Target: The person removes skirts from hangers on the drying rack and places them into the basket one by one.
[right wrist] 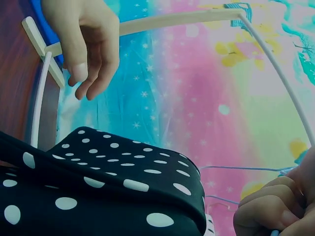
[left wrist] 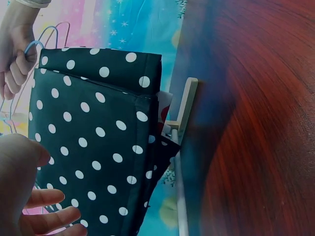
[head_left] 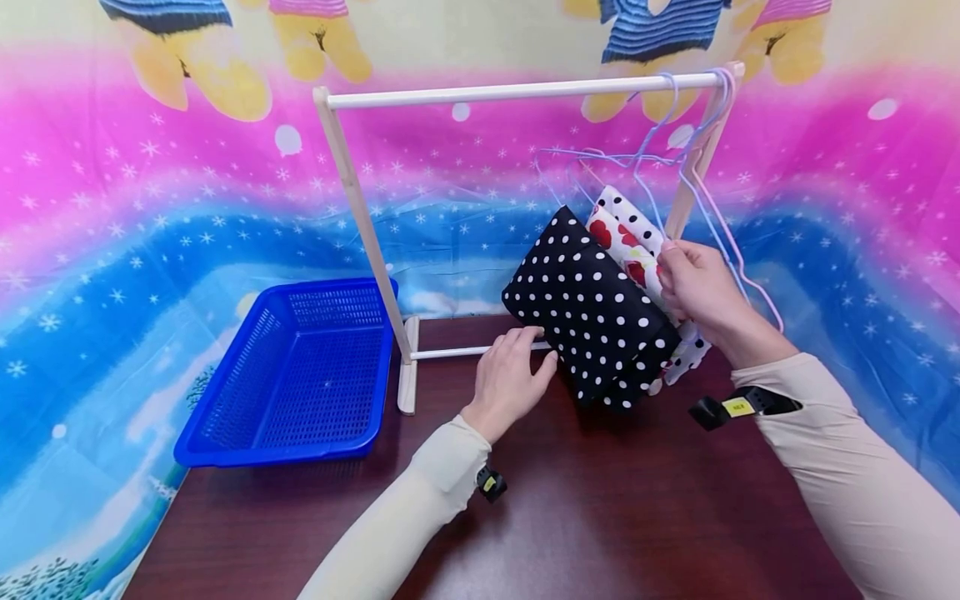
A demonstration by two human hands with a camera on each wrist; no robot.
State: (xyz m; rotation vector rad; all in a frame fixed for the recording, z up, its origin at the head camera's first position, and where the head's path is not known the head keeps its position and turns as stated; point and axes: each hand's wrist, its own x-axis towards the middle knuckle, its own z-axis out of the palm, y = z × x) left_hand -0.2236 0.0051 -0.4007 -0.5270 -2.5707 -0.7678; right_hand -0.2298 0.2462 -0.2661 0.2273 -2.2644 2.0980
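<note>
A folded black cloth with white dots [head_left: 592,308] hangs at the right end of a wooden rack [head_left: 525,90]. My right hand [head_left: 697,279] pinches a blue hanger [left wrist: 34,45] at the cloth's upper right side. My left hand [head_left: 510,379] is by the cloth's lower left edge, fingers loosely bent and nothing held; in the right wrist view this hand [right wrist: 96,44] appears apart from the cloth. Behind the black cloth hang a white cloth with red flowers [head_left: 618,242] and a white one with black dots [head_left: 630,212], both partly hidden.
A blue perforated plastic basket [head_left: 281,458] stands left of the rack on the dark wooden table [head_left: 600,517]. A pink hanger [head_left: 738,250] hangs at the rack's right post. A colourful printed curtain [head_left: 225,183] surrounds the table behind and at the sides.
</note>
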